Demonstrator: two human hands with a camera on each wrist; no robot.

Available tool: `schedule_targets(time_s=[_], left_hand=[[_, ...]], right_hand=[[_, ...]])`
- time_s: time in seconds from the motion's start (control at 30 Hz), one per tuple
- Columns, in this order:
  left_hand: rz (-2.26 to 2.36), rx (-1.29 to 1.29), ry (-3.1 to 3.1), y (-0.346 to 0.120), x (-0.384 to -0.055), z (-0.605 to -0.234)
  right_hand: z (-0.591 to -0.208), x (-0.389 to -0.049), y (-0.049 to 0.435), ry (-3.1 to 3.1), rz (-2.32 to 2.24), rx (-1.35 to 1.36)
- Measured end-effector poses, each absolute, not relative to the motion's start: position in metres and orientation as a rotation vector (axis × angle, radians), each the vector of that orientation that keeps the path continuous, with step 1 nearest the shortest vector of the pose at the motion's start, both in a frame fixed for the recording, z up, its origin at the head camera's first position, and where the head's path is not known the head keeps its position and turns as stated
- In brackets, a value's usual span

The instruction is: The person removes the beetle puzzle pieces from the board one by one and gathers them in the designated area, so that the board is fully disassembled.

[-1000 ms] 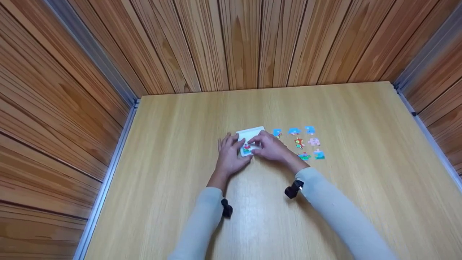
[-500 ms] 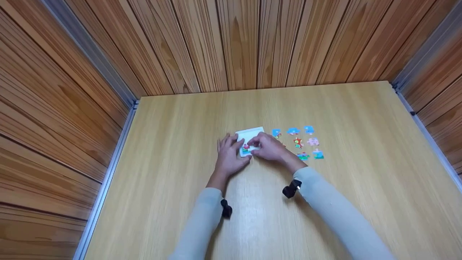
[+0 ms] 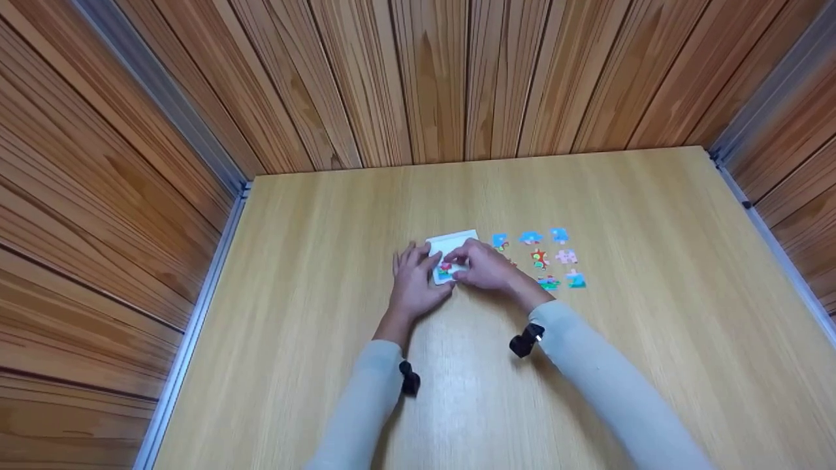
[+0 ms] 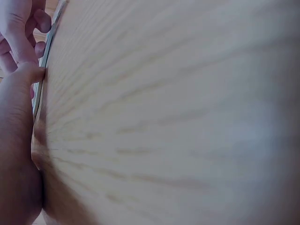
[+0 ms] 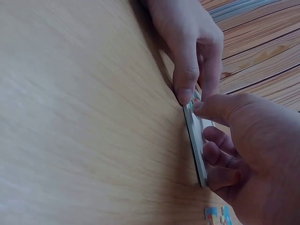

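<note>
A shallow white puzzle tray (image 3: 454,241) lies slightly turned in the middle of the table. My left hand (image 3: 415,281) holds its near left corner, thumb at the near edge, other fingers spread along the left side. Over the tray's near part, my right hand (image 3: 488,265) has thumb and index finger at a small colourful jigsaw piece (image 3: 445,268) in that corner, and seems to pinch it. The right wrist view shows the right thumb (image 5: 213,108) against the piece, other fingers curled above the white tray floor. Fingers partly hide the piece.
Right of the tray several loose jigsaw pieces (image 3: 539,258) lie in rough rows, one partly behind my right hand. Wooden plank walls (image 3: 431,78) bound the table (image 3: 313,274) at the back and both sides.
My right hand has shifted very slightly, its index fingertip moving a little left over the piece. The left hand and tray keep their place.
</note>
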State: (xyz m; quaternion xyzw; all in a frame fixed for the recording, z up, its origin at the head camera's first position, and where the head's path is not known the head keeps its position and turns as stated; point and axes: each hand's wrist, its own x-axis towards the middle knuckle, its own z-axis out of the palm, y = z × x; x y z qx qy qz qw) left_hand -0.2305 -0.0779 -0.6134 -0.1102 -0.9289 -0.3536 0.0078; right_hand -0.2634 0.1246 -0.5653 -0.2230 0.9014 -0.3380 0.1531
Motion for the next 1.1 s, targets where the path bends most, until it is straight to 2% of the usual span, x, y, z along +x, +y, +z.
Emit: schedule_targets(time_s=[0.3, 1.1], left_hand=[[-1.100, -0.350, -2.886, -0.0781, -0.2303, -0.6131], [-1.094, -0.337, -2.915, -0.0784, -0.2318, -0.6138]], right_hand=[[-0.5680, -0.2654, 0.1202, 2.619, -0.907, -0.715], [-0.5626, -0.2687, 0.1204, 2.546, -0.889, -0.617]])
